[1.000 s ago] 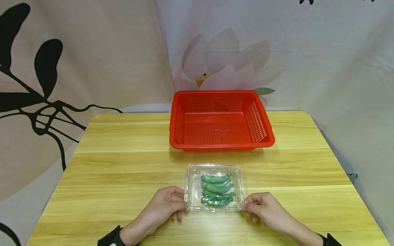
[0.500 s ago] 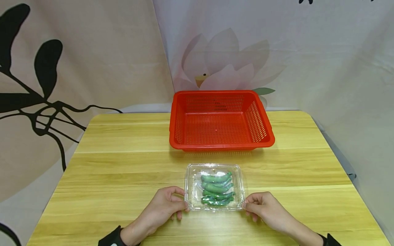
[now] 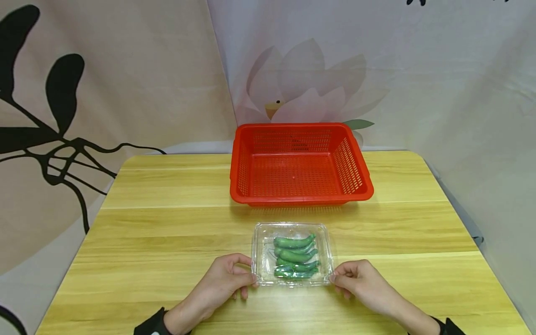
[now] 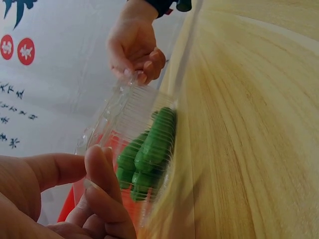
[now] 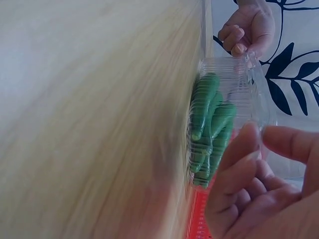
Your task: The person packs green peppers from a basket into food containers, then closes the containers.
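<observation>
A clear plastic clamshell box (image 3: 264, 260) with its lid down sits on the near half of the table. Several curved green peppers or small cucumbers (image 3: 293, 256) lie inside it, also visible through the ribbed wall in both wrist views. My left hand (image 3: 228, 279) pinches the box's near left corner at the rim between thumb and fingers. At the near right corner, my right hand (image 3: 362, 284) pinches the rim the same way. In the left wrist view the thumb and fingertips (image 4: 97, 167) meet at the box edge.
A red perforated plastic basket (image 3: 238, 186), with nothing in it, stands behind the box near the far edge of the wooden table (image 3: 167, 223). A printed cloth backdrop (image 3: 167, 70) hangs behind and to the sides.
</observation>
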A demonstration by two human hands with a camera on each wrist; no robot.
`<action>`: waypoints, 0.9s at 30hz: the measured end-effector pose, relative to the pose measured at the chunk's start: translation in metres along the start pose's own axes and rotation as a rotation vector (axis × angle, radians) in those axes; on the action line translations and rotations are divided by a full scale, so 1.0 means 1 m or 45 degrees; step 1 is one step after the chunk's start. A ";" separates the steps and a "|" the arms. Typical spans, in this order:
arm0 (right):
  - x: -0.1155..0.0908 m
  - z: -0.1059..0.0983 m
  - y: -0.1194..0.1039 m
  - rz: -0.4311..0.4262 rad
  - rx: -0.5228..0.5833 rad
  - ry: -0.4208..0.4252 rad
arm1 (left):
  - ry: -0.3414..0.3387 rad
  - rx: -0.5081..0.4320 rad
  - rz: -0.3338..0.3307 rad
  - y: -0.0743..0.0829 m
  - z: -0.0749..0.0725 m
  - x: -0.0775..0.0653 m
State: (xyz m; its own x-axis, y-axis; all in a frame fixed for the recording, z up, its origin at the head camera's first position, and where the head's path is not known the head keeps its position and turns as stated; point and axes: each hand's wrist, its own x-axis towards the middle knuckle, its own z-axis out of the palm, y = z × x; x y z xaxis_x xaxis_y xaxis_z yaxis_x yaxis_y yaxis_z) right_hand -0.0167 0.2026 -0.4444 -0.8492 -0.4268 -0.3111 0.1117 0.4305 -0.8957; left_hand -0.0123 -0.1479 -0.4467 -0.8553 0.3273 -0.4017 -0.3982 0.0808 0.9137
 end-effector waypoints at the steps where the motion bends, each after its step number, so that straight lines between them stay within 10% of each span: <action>1: 0.000 0.000 0.000 -0.002 -0.004 0.000 | 0.001 0.001 0.001 0.000 0.000 0.000; 16: -0.002 -0.009 -0.002 0.001 -0.086 0.029 | -0.010 0.067 -0.008 0.004 -0.006 -0.003; 27: -0.008 -0.028 -0.016 -0.198 -0.376 0.506 | 0.312 0.397 0.194 0.025 -0.021 -0.010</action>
